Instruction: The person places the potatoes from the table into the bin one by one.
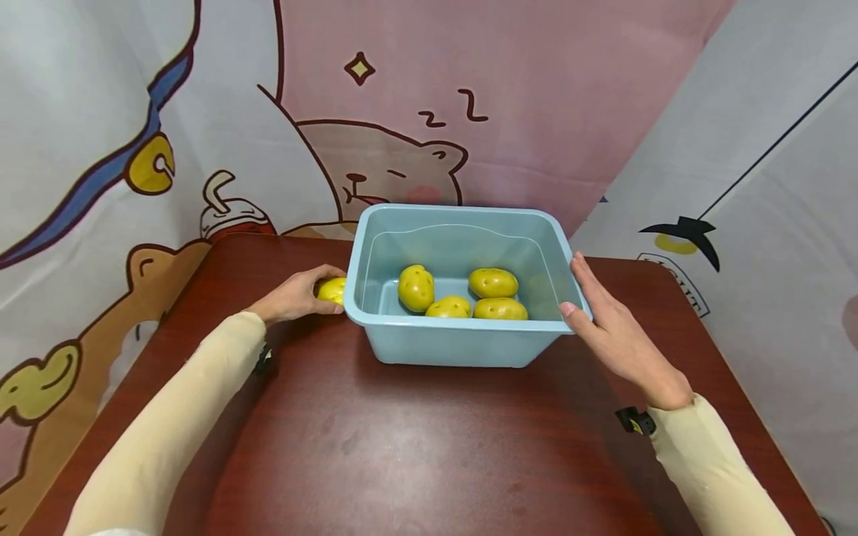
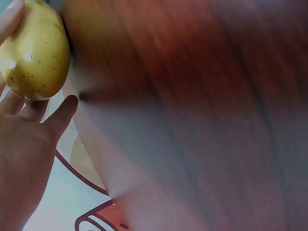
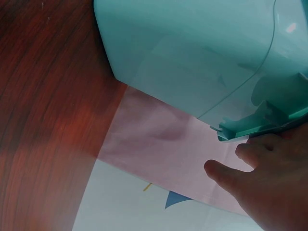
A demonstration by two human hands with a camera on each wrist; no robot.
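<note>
A light blue plastic bin [image 1: 456, 344] stands on the table, with several yellow potatoes [image 1: 494, 283] lying inside it. Just outside its left wall, my left hand [image 1: 295, 295] grips another yellow potato [image 2: 36, 53], thumb on the near side and fingers on the far side. That potato is smooth, with small dark specks, and the bin's rim partly overlaps it in the head view. On the opposite side, my right hand [image 1: 620, 335] rests along the bin's right rim, fingers extended and thumb over the near corner. From the right wrist, its fingertips show right under the rim.
The dark red wooden table [image 1: 402, 447] reaches under the bin and toward me. Behind and at both sides hangs a printed cloth [image 1: 523, 89] with cartoon animals, meeting the table's far edge.
</note>
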